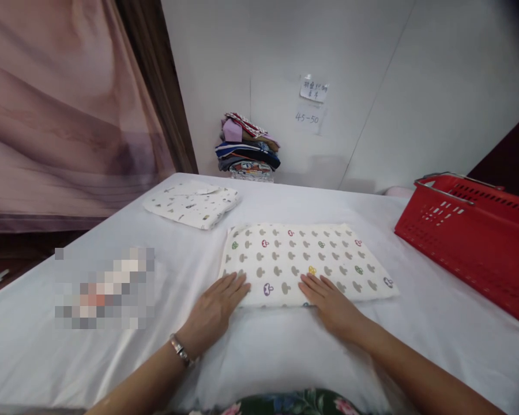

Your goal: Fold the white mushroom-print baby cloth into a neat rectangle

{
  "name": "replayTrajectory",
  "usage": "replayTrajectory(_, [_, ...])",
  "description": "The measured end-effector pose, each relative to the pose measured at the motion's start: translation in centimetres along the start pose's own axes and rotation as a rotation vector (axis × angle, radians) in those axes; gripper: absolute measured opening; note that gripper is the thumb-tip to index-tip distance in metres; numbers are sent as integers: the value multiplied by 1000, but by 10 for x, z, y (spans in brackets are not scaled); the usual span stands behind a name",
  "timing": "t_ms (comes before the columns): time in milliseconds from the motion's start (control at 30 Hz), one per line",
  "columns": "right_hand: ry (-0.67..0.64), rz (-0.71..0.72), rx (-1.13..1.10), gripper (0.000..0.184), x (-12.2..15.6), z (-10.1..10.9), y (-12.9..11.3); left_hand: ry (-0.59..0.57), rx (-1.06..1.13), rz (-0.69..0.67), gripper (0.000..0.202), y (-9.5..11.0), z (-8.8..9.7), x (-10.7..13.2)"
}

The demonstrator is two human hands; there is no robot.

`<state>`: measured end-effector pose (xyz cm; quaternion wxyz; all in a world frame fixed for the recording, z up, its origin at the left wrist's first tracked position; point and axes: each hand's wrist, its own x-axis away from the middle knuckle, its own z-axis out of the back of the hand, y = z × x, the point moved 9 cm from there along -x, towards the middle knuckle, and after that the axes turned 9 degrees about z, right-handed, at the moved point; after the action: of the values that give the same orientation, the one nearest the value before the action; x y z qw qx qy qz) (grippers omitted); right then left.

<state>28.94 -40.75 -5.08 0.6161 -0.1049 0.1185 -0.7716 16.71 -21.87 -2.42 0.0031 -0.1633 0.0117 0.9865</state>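
Observation:
A folded white cloth with small mushroom prints [305, 259] lies flat on the white table [285, 351] in front of me. My left hand [214, 311] rests flat on the table at the cloth's near left edge, fingers stretched out onto it. Its wrist carries a bracelet. My right hand [331, 305] lies flat on the cloth's near edge, fingers together and extended. Neither hand holds anything.
A second folded printed cloth [192, 203] lies at the far left of the table. A stack of folded clothes [247, 151] stands against the back wall. A red plastic basket [476, 236] sits at the right. A blurred patch [104, 288] covers something at the left.

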Motion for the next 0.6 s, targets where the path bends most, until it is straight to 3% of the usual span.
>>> replayTrajectory(167, [54,-91,-58,58,-12,35,9,-21,-7,-29,67,0,-11,4])
replayTrajectory(367, [23,-143,-9,61,-18,6,47,-67,77,6,67,-1,-9,10])
replayTrajectory(433, [33,-139,-29,59,-21,9,51,-118,135,35,65,-4,-5,7])
replayTrajectory(500, [74,-138,-42,58,-32,25,50,-160,192,52,60,-9,-4,-4])
replayTrajectory(600, [156,-122,-42,59,-65,54,40,-173,200,99,53,-18,-7,-41])
